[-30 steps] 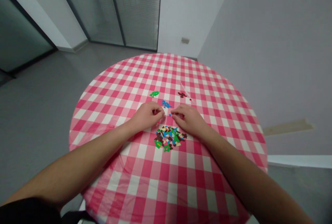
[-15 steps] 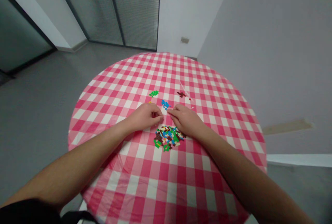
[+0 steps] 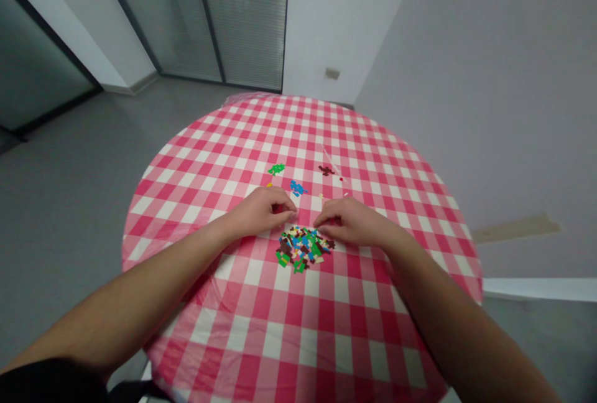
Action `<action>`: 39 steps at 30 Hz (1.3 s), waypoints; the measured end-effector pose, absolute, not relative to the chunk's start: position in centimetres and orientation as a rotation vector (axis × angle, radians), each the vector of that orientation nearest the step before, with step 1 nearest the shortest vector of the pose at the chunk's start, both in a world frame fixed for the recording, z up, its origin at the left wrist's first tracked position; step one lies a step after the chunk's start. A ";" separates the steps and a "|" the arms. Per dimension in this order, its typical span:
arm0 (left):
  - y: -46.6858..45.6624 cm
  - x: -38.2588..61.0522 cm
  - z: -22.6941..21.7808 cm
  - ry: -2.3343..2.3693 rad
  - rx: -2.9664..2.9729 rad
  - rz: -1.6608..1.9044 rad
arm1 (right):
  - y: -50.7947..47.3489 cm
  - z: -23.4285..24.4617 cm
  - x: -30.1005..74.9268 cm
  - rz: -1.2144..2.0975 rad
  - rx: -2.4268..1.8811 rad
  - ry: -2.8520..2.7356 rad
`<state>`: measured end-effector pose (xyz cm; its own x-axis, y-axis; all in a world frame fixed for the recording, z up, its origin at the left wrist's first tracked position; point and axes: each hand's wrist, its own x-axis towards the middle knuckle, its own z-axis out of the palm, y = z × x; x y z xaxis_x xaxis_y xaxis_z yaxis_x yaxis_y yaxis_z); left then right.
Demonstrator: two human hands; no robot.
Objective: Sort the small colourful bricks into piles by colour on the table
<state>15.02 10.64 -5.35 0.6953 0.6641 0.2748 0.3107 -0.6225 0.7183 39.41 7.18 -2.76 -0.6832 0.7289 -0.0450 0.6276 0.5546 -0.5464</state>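
A mixed pile of small toy building bricks (image 3: 304,247), in green, blue, brown, white and yellow, lies on the checked tablecloth. My left hand (image 3: 268,210) is just beyond the pile's left side, thumb and fingertips drawn into a pinch; anything between them is too small to make out. At the pile's upper right edge, my right hand (image 3: 352,221) has its fingers bent down and closed together by the bricks, and what they pinch is hidden. Beyond the hands sit a blue brick cluster (image 3: 297,188), a green cluster (image 3: 277,169) and a brown cluster (image 3: 326,170).
The round table wears a red-and-white checked cloth (image 3: 298,328). A few yellow pieces (image 3: 269,185) peek out behind my left hand, and a small red piece (image 3: 341,179) lies at the right. A glass partition (image 3: 242,23) and a grey wall (image 3: 489,92) stand beyond.
My right hand has moved from beside the blue cluster back toward me and right, down to the pile's edge. Small pale pieces now show beyond it. My left hand has barely moved.
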 end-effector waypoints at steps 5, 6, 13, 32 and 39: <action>10.4 15.4 -5.8 0.698 2.239 0.670 | 7.2 -3.2 39.4 0.862 -1.146 -2.596; 10.4 15.5 -5.9 0.694 2.243 0.662 | 7.3 -3.3 39.3 0.858 -1.141 -2.599; 10.0 15.9 -6.0 0.661 2.249 0.777 | 7.2 -4.4 38.6 0.895 -1.218 -2.232; 9.4 16.2 -5.6 0.694 2.180 1.094 | 6.5 -5.1 36.7 1.182 -1.021 -1.575; 9.4 16.2 -5.3 0.745 2.169 1.005 | 6.6 -5.3 36.9 1.160 -1.020 -1.603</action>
